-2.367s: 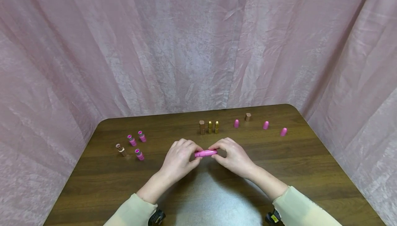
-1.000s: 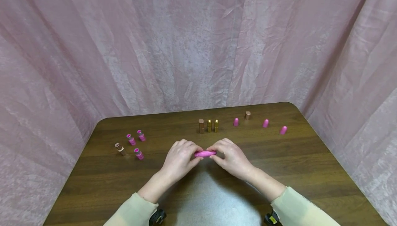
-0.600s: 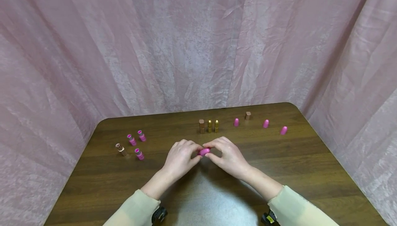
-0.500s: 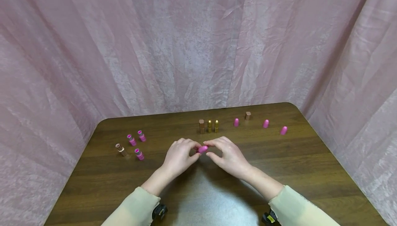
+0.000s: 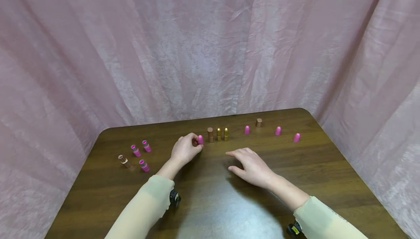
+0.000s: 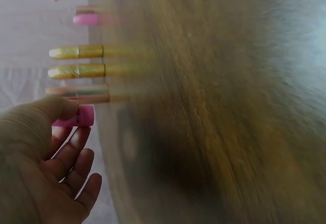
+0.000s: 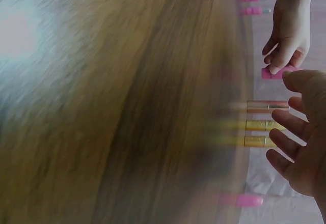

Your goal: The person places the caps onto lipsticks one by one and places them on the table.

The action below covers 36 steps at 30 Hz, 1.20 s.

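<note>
My left hand point(image 5: 186, 149) pinches a pink capped lipstick point(image 5: 200, 139) between thumb and fingers. The lipstick is upright, just left of a bronze lipstick point(image 5: 210, 134) and two gold lipsticks point(image 5: 218, 134) that stand in a row. In the left wrist view the pink lipstick's lower end point(image 6: 87, 116) shows below the thumb; whether it touches the table is hard to tell. My right hand point(image 5: 252, 168) hovers over the middle of the table, fingers apart and holding nothing. Nearest in front of it are the gold lipsticks.
On the left of the wooden table point(image 5: 210, 191) stand pink lipstick bases point(image 5: 144, 165) and a bronze base point(image 5: 124, 161), all uncapped. To the right are pink caps point(image 5: 278, 130) and a bronze cap point(image 5: 259, 122). A pink curtain point(image 5: 210, 49) hangs behind the table.
Both hands held the pink lipstick in front of me. My right hand has let go and drawn back rightward. The left has carried the lipstick forward to the row and turned it upright.
</note>
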Each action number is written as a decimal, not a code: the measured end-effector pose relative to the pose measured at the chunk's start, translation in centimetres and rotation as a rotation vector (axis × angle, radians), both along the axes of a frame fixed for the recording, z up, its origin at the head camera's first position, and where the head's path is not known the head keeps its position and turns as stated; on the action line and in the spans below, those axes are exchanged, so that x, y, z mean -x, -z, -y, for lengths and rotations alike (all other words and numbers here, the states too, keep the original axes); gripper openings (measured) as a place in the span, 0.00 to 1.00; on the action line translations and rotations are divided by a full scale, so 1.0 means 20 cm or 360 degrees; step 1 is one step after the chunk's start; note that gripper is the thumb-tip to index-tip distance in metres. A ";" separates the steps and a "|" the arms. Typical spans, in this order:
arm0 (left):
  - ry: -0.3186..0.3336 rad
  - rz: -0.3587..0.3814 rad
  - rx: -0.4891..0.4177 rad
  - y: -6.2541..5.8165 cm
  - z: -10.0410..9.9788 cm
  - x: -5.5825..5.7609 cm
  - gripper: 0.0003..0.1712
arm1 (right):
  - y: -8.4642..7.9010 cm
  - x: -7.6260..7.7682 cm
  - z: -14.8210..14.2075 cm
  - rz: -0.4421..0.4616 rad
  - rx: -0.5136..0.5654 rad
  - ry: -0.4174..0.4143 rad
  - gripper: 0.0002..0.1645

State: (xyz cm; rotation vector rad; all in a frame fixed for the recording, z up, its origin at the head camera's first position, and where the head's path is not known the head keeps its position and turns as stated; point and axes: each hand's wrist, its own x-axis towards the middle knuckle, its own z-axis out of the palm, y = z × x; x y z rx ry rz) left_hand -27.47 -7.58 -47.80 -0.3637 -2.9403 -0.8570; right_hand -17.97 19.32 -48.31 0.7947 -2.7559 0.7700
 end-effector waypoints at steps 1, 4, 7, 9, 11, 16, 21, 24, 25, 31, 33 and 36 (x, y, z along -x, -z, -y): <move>-0.0018 0.0017 -0.0012 0.01 0.00 0.02 0.13 | 0.00 0.00 -0.01 0.0010 -0.0020 0.0001 0.30; -0.0059 0.0070 -0.0069 0.04 -0.02 0.05 0.15 | 0.01 -0.01 -0.05 0.0036 -0.0054 0.0020 0.32; -0.0094 0.0114 -0.0102 0.05 -0.03 0.08 0.16 | 0.02 -0.02 -0.08 0.0052 -0.0072 0.0040 0.32; -0.0113 0.0127 -0.0098 0.06 -0.03 0.09 0.16 | 0.02 -0.02 -0.09 0.0053 -0.0077 0.0046 0.32; -0.0127 0.0133 -0.0094 0.06 -0.04 0.10 0.16 | 0.02 -0.02 -0.10 0.0056 -0.0082 0.0054 0.32; -0.0129 0.0127 -0.0086 0.08 -0.06 0.13 0.18 | 0.02 -0.03 -0.11 0.0068 -0.0076 0.0054 0.31; -0.0172 0.0145 -0.0078 0.11 -0.08 0.14 0.18 | 0.02 -0.03 -0.11 0.0066 -0.0083 0.0040 0.31; -0.0179 0.0137 -0.0110 0.11 -0.07 0.13 0.20 | 0.02 -0.03 -0.10 0.0065 -0.0086 0.0047 0.31; -0.0171 0.0131 -0.0118 0.12 -0.06 0.13 0.21 | 0.02 -0.03 -0.10 0.0066 -0.0086 0.0049 0.31; -0.0124 0.0127 -0.0084 0.11 -0.02 0.12 0.39 | 0.02 -0.03 -0.12 0.0071 -0.0090 0.0058 0.31; -0.0102 0.0115 -0.0042 0.09 0.00 0.12 0.46 | 0.02 -0.03 -0.14 0.0066 -0.0098 0.0072 0.31; -0.0052 0.0105 0.0018 0.05 0.03 0.10 0.52 | 0.03 -0.03 -0.17 0.0049 -0.0125 0.0102 0.32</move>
